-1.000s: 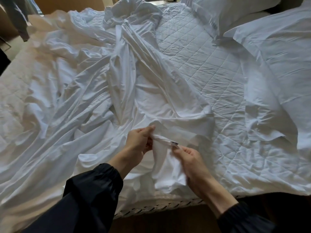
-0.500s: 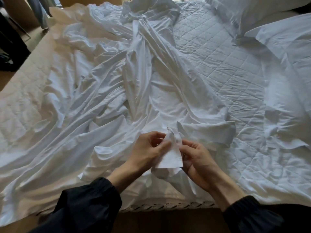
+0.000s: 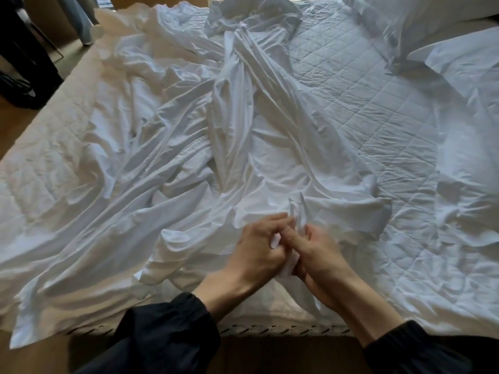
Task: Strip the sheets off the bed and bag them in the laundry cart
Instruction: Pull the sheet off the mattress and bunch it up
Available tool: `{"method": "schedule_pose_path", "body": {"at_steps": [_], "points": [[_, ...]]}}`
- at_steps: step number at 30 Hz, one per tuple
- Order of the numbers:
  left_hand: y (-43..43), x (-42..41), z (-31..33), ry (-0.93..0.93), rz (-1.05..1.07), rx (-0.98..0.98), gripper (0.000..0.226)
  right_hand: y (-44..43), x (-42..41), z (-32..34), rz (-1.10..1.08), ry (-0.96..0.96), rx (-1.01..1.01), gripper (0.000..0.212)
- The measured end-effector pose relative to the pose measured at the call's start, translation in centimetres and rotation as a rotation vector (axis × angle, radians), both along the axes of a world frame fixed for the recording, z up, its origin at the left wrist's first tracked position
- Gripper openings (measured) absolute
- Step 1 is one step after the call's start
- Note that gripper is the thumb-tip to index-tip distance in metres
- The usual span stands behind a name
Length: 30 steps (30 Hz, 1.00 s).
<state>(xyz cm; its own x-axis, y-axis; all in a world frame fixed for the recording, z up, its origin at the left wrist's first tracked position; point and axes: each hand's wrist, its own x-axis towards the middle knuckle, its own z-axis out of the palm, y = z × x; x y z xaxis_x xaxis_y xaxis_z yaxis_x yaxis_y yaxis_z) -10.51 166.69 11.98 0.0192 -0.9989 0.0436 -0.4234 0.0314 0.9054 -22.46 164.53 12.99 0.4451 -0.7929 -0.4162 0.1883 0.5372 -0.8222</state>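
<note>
A crumpled white sheet (image 3: 189, 147) lies pulled loose across the bed, twisted into a long ridge running from the far end toward me. Its near edge is bunched between my two hands at the foot of the bed. My left hand (image 3: 259, 247) grips a fold of that edge with curled fingers. My right hand (image 3: 318, 255) pinches the same bunch from the right, the two hands touching. The quilted mattress pad (image 3: 364, 103) is bare on the right half. No laundry cart is in view.
White pillows (image 3: 432, 12) and another white sheet or pillowcase (image 3: 467, 85) lie at the far right. The floor shows at left, with a dark object (image 3: 24, 66) and a hanging cloth (image 3: 78, 20) beside the bed. The bed's lower edge (image 3: 270, 330) is right in front of me.
My hands came together: a second ago they held the sheet's edge stretched apart, now they gather it into a tight bunch. The view has shifted slightly to the left.
</note>
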Motion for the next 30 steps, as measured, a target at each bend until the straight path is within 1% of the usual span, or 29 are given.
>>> {"method": "schedule_pose_path", "body": {"at_steps": [1,2,3,4,5,6,7,8,9,11,13,14,15,16,17,18,19,20,21,22,23,24,25,26,28,29,30], "points": [[0.1,0.5,0.0,0.073,-0.001,0.039,0.023,0.0,0.2,0.1,-0.035,0.030,-0.005,0.031],[0.1,1.3,-0.2,0.106,0.077,0.076,0.028,-0.3,0.5,0.3,-0.082,0.046,0.006,0.024],[0.1,2.6,-0.5,0.061,0.216,0.103,0.034,-0.7,0.8,0.6,-0.120,0.061,0.014,0.021],[0.2,4.2,-1.0,-0.088,0.345,0.140,0.041,-1.2,1.0,1.1,-0.141,0.074,0.014,0.021],[0.3,6.0,-1.6,-0.328,0.399,0.224,0.054,-1.7,1.4,1.7,-0.156,0.081,0.005,0.022],[0.5,7.7,-2.2,-0.567,0.359,0.342,0.072,-2.2,1.8,2.3,-0.177,0.075,-0.006,0.024],[1.0,9.2,-2.8,-0.753,0.247,0.456,0.086,-2.7,2.2,2.6,-0.196,0.055,-0.020,0.028],[1.4,10.0,-3.4,-0.865,0.093,0.531,0.092,-3.1,2.5,2.9,-0.216,0.015,-0.026,0.031],[2.0,10.3,-3.9,-0.909,-0.058,0.543,0.089,-3.5,2.7,3.3,-0.240,-0.039,-0.028,0.034],[3.7,9.4,-4.3,-0.925,-0.277,0.509,0.064,-4.2,3.0,4.2,-0.289,-0.152,-0.023,0.034],[5.0,7.0,-3.6,-0.879,-0.377,0.433,0.028,-4.9,2.7,5.0,-0.383,-0.192,0.003,0.035],[5.3,5.8,-3.1,-0.847,-0.411,0.440,0.017,-5.3,2.4,5.4,-0.432,-0.197,0.017,0.036],[5.5,4.6,-2.9,-0.829,-0.447,0.460,0.015,-5.6,1.9,5.6,-0.476,-0.203,0.039,0.035],[5.5,3.5,-2.6,-0.864,-0.497,0.491,0.015,-5.9,1.2,5.6,-0.506,-0.217,0.071,0.032],[5.6,2.7,-2.9,-0.945,-0.553,0.503,0.016,-6.0,0.4,5.7,-0.519,-0.248,0.110,0.026],[5.5,2.1,-3.0,-1.035,-0.591,0.531,0.020,-5.9,-0.4,5.8,-0.521,-0.286,0.142,0.019],[5.4,1.6,-3.5,-1.087,-0.592,0.562,0.026,-5.6,-1.2,5.9,-0.517,-0.319,0.154,0.015],[5.4,0.9,-3.6,-1.072,-0.565,0.605,0.031,-5.2,-2.2,6.1,-0.512,-0.332,0.155,0.013],[5.2,0.0,-3.7,-0.988,-0.515,0.592,0.040,-4.8,-3.2,6.2,-0.503,-0.334,0.158,0.009],[5.0,-1.2,-3.4,-0.840,-0.456,0.526,0.056,-4.2,-4.1,6.2,-0.480,-0.328,0.173,0.005],[4.5,-2.8,-3.0,-0.635,-0.368,0.414,0.077,-3.6,-4.8,6.5,-0.437,-0.312,0.193,0.006],[4.0,-4.7,-2.0,-0.386,-0.289,0.285,0.091,-2.9,-5.3,6.6,-0.389,-0.291,0.214,0.009],[3.3,-6.7,-1.0,-0.164,-0.215,0.170,0.093,-2.4,-5.6,6.8,-0.358,-0.278,0.234,0.008],[2.7,-8.7,0.1,0.038,-0.144,0.094,0.082,-1.9,-5.7,7.0,-0.339,-0.267,0.251,0.011],[1.6,-11.5,1.4,0.323,0.035,0.044,0.037,-1.3,-5.6,7.4,-0.304,-0.211,0.205,0.018],[1.0,-12.1,1.8,0.430,0.147,0.057,0.023,-1.2,-5.8,7.6,-0.299,-0.190,0.144,0.024],[0.4,-12.5,2.2,0.541,0.255,0.092,0.015,-1.1,-6.1,7.7,-0.327,-0.176,0.055,0.029]]}}
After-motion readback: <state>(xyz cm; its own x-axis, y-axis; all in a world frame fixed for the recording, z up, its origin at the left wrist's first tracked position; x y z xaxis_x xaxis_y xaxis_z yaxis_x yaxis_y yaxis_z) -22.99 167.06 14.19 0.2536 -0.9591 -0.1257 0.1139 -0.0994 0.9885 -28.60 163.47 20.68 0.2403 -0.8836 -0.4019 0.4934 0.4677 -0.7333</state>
